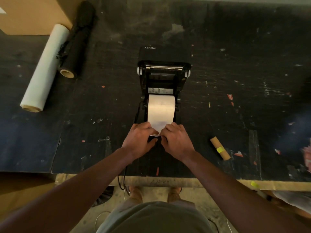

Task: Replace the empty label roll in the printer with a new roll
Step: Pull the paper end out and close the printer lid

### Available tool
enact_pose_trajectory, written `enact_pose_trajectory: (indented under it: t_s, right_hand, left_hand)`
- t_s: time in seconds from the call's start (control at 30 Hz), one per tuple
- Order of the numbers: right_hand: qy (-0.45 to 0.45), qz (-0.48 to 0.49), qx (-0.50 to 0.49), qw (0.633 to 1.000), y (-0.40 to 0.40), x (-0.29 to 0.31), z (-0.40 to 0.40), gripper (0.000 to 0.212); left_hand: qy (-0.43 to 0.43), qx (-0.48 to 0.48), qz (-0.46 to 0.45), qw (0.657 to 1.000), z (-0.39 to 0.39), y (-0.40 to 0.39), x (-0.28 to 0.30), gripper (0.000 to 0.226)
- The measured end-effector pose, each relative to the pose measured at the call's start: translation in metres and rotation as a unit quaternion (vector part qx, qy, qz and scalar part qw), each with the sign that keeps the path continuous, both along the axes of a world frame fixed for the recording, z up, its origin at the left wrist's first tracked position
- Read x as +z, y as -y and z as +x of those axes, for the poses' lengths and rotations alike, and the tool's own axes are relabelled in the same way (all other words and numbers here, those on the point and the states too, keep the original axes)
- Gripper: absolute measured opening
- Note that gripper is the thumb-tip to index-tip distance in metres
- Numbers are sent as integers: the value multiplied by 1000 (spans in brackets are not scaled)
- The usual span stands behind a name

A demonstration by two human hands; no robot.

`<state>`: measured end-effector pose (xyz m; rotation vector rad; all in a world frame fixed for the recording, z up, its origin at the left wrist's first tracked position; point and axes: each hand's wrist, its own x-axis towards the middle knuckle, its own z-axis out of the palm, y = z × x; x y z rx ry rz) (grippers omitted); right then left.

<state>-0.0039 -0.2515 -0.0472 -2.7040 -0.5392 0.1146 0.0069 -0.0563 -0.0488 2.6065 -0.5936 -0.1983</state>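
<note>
printer (164, 55) lid open, new roll (161, 108) seated in bay, axis running 9-to-3 | left hand (140, 140) and right hand (175, 140) both pinching label leading edge (159, 126) at 6 | feed slot probably under my hands, can't tell | old core (219, 148) lying on tabletop (235, 81) at 3

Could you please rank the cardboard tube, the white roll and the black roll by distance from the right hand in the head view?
From the right hand:
1. Cardboard tube, just to its right on the table.
2. Black roll, far left, behind.
3. White roll, farthest left, beside the black one.
</note>
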Motion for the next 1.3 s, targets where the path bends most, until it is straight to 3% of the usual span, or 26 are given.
enact_pose_trajectory:
  t_s: [0.33,0.73,0.83,0.9,1.07,1.13,1.3]
  right_hand:
    - [-36,50,8,998,3,7,-29,15]
    - [-86,111,2,990,12,11,-70,23]
    - [-110,153,-55,980,22,27,-47,28]
    - [-105,217,-128,962,31,44,-16,19]
    - [3,313,-318,895,50,96,92,10]
    - [15,306,-342,889,50,115,134,21]
    - [-103,309,-327,887,37,138,180,41]
  left_hand:
    - [49,-20,7,999,-19,-5,-4,9]
    - [10,-20,-81,996,-64,-21,-2,19]
    - [-27,59,-143,988,-47,-26,15,29]
    - [-37,131,-179,974,-17,-29,33,27]
    - [-14,281,-267,922,87,-27,88,30]
    - [-26,299,-277,913,124,-19,108,39]
    - [-129,276,-276,912,160,-3,133,55]
